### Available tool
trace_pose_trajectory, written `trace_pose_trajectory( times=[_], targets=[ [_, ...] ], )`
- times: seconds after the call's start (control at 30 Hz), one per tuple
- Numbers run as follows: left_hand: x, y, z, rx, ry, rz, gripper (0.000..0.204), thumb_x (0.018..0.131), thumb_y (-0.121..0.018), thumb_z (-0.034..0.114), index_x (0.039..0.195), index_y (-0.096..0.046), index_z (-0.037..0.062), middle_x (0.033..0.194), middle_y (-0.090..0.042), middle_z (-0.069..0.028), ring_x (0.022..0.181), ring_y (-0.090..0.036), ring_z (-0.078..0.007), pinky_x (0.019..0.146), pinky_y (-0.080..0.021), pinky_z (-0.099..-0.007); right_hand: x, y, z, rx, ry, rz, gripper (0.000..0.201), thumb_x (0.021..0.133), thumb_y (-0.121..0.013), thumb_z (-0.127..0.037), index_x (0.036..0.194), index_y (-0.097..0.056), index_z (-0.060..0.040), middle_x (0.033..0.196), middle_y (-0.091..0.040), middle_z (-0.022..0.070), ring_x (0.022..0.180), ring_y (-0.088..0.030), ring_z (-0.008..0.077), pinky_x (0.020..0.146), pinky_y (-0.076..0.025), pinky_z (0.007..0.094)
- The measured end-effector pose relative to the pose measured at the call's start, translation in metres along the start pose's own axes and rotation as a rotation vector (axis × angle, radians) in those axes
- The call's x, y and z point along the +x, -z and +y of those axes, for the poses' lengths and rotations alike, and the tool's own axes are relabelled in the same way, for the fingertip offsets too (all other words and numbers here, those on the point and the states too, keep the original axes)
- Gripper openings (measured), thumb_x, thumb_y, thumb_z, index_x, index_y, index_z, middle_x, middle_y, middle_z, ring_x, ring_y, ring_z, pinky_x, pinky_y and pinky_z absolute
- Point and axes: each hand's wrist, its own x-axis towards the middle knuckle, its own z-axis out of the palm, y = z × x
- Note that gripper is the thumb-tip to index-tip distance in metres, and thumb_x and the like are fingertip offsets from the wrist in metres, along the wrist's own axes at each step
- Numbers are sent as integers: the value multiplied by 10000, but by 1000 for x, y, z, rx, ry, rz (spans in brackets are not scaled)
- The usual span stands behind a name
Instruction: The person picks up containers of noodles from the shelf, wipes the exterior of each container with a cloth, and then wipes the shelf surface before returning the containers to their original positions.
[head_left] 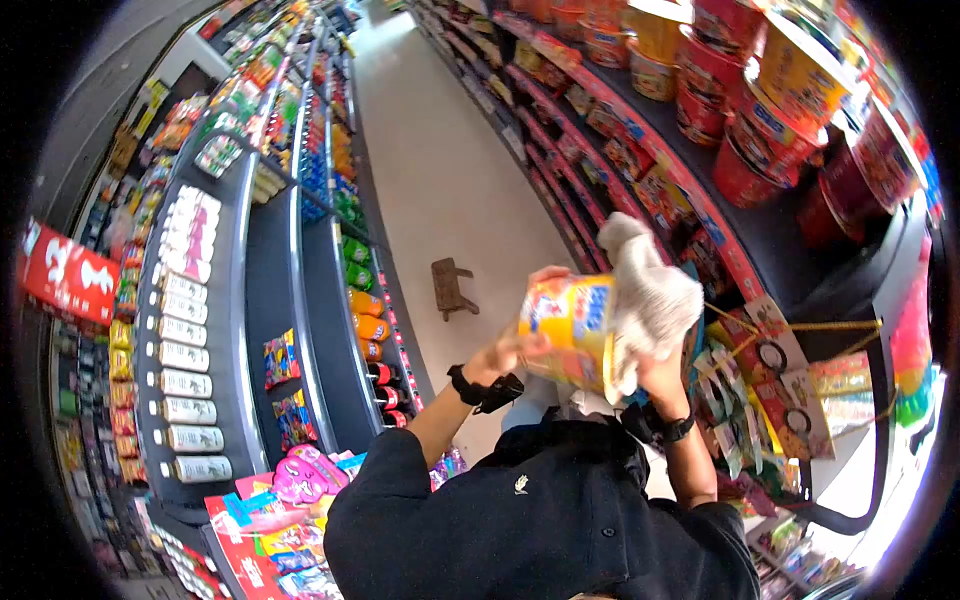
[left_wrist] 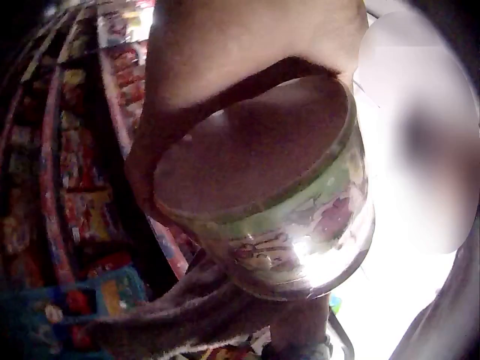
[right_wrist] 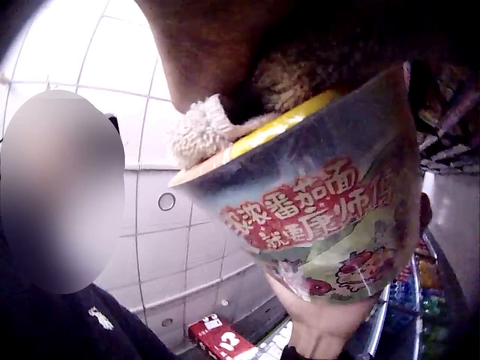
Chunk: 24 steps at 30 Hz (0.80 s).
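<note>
A yellow instant noodle cup (head_left: 568,328) is held tilted on its side in front of the chest. My left hand (head_left: 505,352) grips it around its base end; the left wrist view shows the hand (left_wrist: 251,49) against the cup's flat end (left_wrist: 255,161). My right hand (head_left: 662,378) holds a grey-white cloth (head_left: 655,295) against the lid end, and the cloth hangs over its fingers. In the right wrist view, the cloth (right_wrist: 201,133) lies along the rim of the cup (right_wrist: 322,217), while the left hand (right_wrist: 322,319) supports the other end.
Dark shelves of noodle cups (head_left: 760,140) stand on the right. On the left, shelves carry white bottles (head_left: 185,383), drinks and snack packs (head_left: 282,360). A small wooden stool (head_left: 452,287) stands on the aisle floor (head_left: 420,150). Hanging packets (head_left: 725,400) are near the right arm.
</note>
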Motion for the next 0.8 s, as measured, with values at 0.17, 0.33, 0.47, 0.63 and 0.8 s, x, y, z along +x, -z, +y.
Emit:
trace_pose_trajectory(
  times=[0.17,0.33,0.47,0.63,0.8],
  targets=[
    [-4,-15,22,1037,-338,-50,922,655,-808,340,1360,-288,55,1325,-369,-202,1250,-410,-325,1049,-344,-441,23,2,54,190,-296,49,449,1000,-427,-285,1346,-430,0,1243,-581,138,1106,-583,215,961,-470,351],
    [10,-23,35,1392,-471,-162,912,599,-827,388,1302,-347,59,1291,-405,-227,1215,-429,-369,995,-379,-482,24,-4,59,1161,-458,-132,517,1007,-369,-384,1401,-373,-49,1341,-501,152,1201,-524,266,986,-471,400],
    [20,-2,0,780,-546,243,856,710,-784,398,1343,-298,89,1297,-405,-152,1221,-445,-275,1010,-409,-412,26,-2,59,1358,-229,-205,550,1001,-359,-424,1418,-348,-65,1404,-440,156,1249,-483,290,998,-468,425],
    [34,-10,-53,-71,-391,513,795,840,-706,395,1389,-213,98,1297,-384,-111,1240,-435,-253,1038,-393,-400,29,35,106,-95,120,255,560,997,-407,-401,1414,-346,-33,1398,-452,145,1233,-490,305,1016,-446,427],
    [36,8,-7,1157,-147,175,1194,581,-884,491,1426,-172,39,1421,-325,-180,1342,-327,-278,1106,-294,-435,36,25,52,726,72,436,425,1031,-361,-259,1395,-384,-40,1331,-521,122,1128,-569,268,1002,-455,393]
  ],
)
